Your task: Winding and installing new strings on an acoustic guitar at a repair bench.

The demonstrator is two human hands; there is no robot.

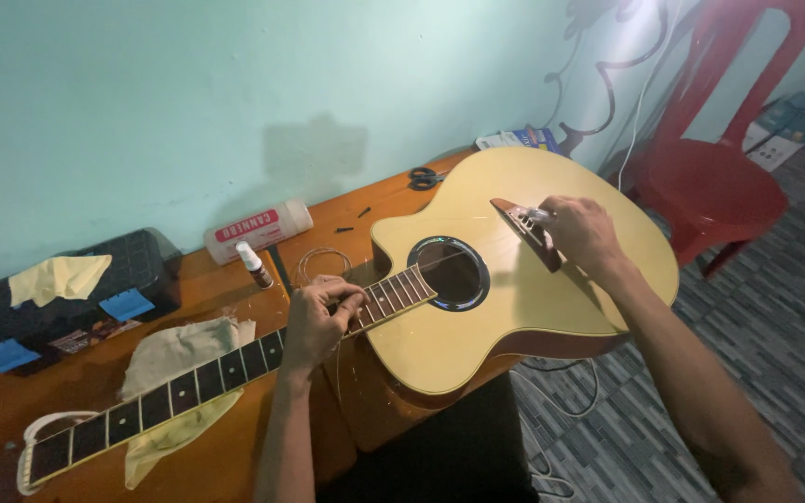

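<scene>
Here, an acoustic guitar (514,307) flat on the wooden counter (235,466), body toward the red plastic chair (719,177). Left hand (319,321) curled over the neck (188,382) where the fretboard meets the body, fingers (351,303) clenched down on the frets, seemingly pinning a thin string, though too fine to make out. Right hand (579,233) at the bridge (528,233), fingers pinched on something small and pale there, probably a bridge pin or a string end.

Under the neck, left of the left fingers, a cream cloth (174,349). Beyond those fingers, a small dropper bottle (253,264), a coil of wire (319,261), a white tube (258,228) lying on its side; scissors (426,177) further off by the wall. A dark case (146,261) with yellow and blue rags at the far left.

Likely risks: a loose string whipping free if the pinch at the bridge slips; the top scratched by a sharp string end; the bottle tipped by a stray left elbow or wrist.
</scene>
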